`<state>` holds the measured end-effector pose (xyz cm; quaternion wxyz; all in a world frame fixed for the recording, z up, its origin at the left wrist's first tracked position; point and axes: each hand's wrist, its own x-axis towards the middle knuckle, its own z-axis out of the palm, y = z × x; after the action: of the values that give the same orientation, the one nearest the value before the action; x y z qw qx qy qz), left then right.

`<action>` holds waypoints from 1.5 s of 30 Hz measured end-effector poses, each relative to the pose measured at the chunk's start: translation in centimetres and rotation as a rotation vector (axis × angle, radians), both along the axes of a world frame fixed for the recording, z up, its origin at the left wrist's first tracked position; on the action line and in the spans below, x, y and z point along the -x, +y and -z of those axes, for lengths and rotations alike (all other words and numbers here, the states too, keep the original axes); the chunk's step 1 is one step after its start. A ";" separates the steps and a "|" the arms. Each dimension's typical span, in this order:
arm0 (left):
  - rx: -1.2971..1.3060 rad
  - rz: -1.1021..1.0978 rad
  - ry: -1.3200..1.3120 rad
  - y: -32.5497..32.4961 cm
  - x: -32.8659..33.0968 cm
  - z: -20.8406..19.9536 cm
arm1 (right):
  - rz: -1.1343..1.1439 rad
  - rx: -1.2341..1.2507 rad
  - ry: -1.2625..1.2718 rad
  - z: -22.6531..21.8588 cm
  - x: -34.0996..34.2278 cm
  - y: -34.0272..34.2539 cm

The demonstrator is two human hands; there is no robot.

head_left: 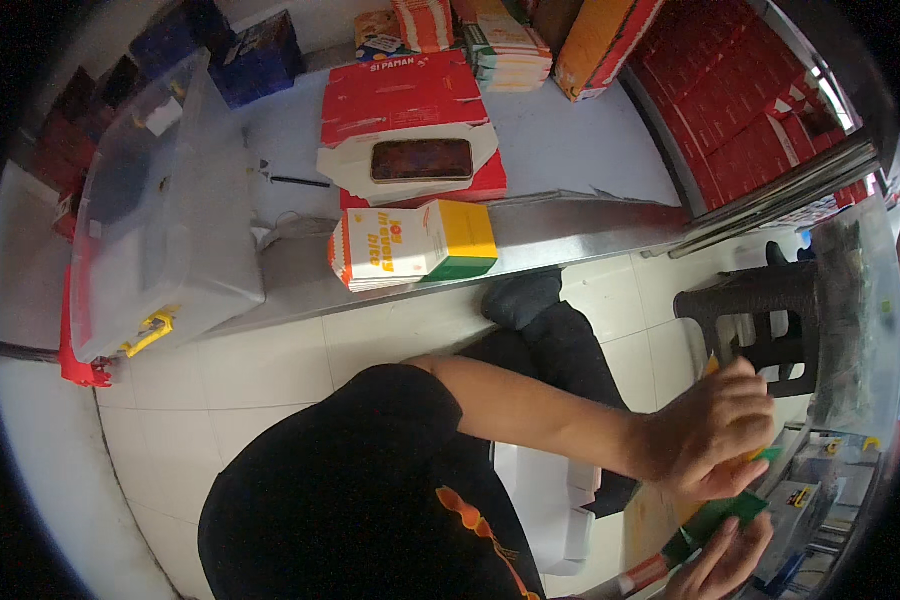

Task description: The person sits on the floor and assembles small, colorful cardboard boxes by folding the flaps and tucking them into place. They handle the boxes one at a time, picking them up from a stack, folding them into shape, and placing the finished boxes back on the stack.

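At the lower right, my left hand [710,428] is closed, its fingers curled over the upper part of a green, yellow and white paper carton [708,522]. Below it, my right hand [725,562] pinches the carton's green flap between thumb and fingers. Much of the carton is hidden behind both hands, so its full shape cannot be made out. My bare left forearm reaches across from a black sleeve. Away from both hands, a stack of flat cartons [410,245] in white, yellow and green lies on the table's metal front edge.
A phone [421,160] rests on flat red and white cardboard [400,95] on the table. To the left stands a clear plastic bin [170,250] with a yellow latch. A dark stool [755,300] is near my left hand. Red boxes [725,100] are piled at the right.
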<state>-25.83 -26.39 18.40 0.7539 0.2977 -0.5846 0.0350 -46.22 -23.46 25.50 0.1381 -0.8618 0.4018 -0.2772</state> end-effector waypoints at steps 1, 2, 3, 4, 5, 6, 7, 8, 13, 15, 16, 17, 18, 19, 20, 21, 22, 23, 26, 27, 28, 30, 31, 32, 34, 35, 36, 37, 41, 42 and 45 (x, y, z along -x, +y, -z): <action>0.064 -0.135 0.050 -0.5 -0.3 -0.6 | -0.022 0.059 -0.137 1.0 -1.1 -1.4; 0.050 -0.197 0.047 -1.0 -0.9 -1.0 | -0.047 0.114 -0.275 2.1 -2.3 -2.6; 0.032 -0.263 0.042 -1.5 -1.7 -1.3 | 0.012 0.273 -0.198 2.9 -3.4 -3.4; 0.032 -0.320 0.051 -1.9 -2.6 -1.4 | -0.044 0.399 -0.198 3.6 -4.5 -4.2; 0.031 -0.391 0.022 -2.1 -3.5 -1.5 | -0.015 0.402 -0.285 4.5 -6.0 -5.1; 0.047 -0.446 0.016 -2.1 -4.4 -1.5 | 0.019 0.404 -0.385 5.3 -7.5 -5.8; 0.065 -0.503 0.008 -2.0 -5.2 -1.5 | -0.046 0.347 -0.446 5.8 -8.8 -6.5; 0.020 -0.492 -0.055 -1.8 -6.1 -1.4 | -0.076 0.241 -0.531 6.3 -10.0 -7.0; -0.232 -0.377 -0.198 -0.4 -9.3 -0.2 | -0.224 0.135 -0.623 8.9 -14.3 -7.9; -0.423 -0.257 -0.211 0.2 -9.8 0.6 | -0.325 0.197 -0.571 9.5 -15.1 -8.1; -0.422 -0.238 -0.185 0.4 -9.9 1.0 | -0.373 0.272 -0.550 9.9 -15.5 -8.1; -0.459 -0.219 -0.163 0.7 -9.9 1.5 | -0.349 0.264 -0.544 10.3 -15.8 -8.0; -0.500 -0.205 -0.149 0.8 -10.0 1.8 | -0.321 0.256 -0.552 10.9 -16.2 -7.8; -0.509 -0.215 -0.170 0.9 -10.0 2.1 | -0.262 0.223 -0.528 11.4 -16.4 -7.6; -0.504 -0.209 -0.178 1.0 -10.0 2.3 | -0.282 0.196 -0.564 11.8 -16.4 -7.4; -0.498 -0.202 -0.188 1.0 -10.1 2.4 | -0.274 0.148 -0.569 12.2 -16.3 -7.2; -0.492 -0.195 -0.198 1.1 -10.1 2.5 | -0.261 0.108 -0.565 12.6 -16.0 -7.0; -0.466 -0.175 -0.199 1.1 -10.1 2.6 | -0.295 0.114 -0.604 13.0 -15.8 -7.0; -0.419 -0.097 -0.214 1.2 -10.0 2.7 | -0.413 -0.018 -0.570 13.0 -14.6 -8.0; -0.424 -0.052 -0.228 1.4 -10.0 2.8 | -0.470 -0.162 -0.651 13.0 -14.4 -8.2; -0.434 -0.022 -0.227 1.4 -10.1 2.8 | -0.503 -0.324 -0.752 12.9 -14.3 -8.4; -0.431 0.048 -0.302 1.4 -10.1 2.9 | -0.552 -0.627 -0.856 12.4 -14.0 -8.6; -0.397 0.084 -0.340 1.3 -10.2 2.9 | -0.567 -0.772 -0.854 12.2 -13.9 -8.6; -0.382 -0.053 -0.354 1.1 -10.3 2.9 | -0.601 -0.887 -0.904 12.0 -13.9 -8.5; -0.302 -0.305 -0.407 0.3 -10.8 2.9 | -0.198 -0.218 -0.781 12.3 -14.5 -8.0; -0.252 -0.423 -0.357 0.4 -10.7 3.1 | -0.072 -0.022 -0.819 12.2 -14.4 -7.9; -0.229 -0.540 -0.308 0.7 -10.5 3.4 | 0.030 0.173 -0.772 12.3 -14.6 -8.0; -0.200 -0.660 -0.223 0.8 -10.1 3.8 | 0.032 0.046 -0.755 12.3 -14.4 -8.0; -0.249 -0.269 -0.550 1.4 -6.5 6.3 | 0.041 -0.622 -1.093 12.4 -14.4 -8.8; -0.318 -0.175 -0.528 1.5 -5.8 7.0 | 0.074 -0.549 -1.103 12.5 -14.4 -8.9; -0.514 -0.036 -0.171 0.6 -5.2 7.8 | 0.112 -0.300 -0.997 13.0 -14.4 -9.3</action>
<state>-20.63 -25.80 10.58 0.6010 0.4856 -0.6303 -0.0760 -31.87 -32.72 12.50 0.4195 -0.5730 0.3680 -0.6002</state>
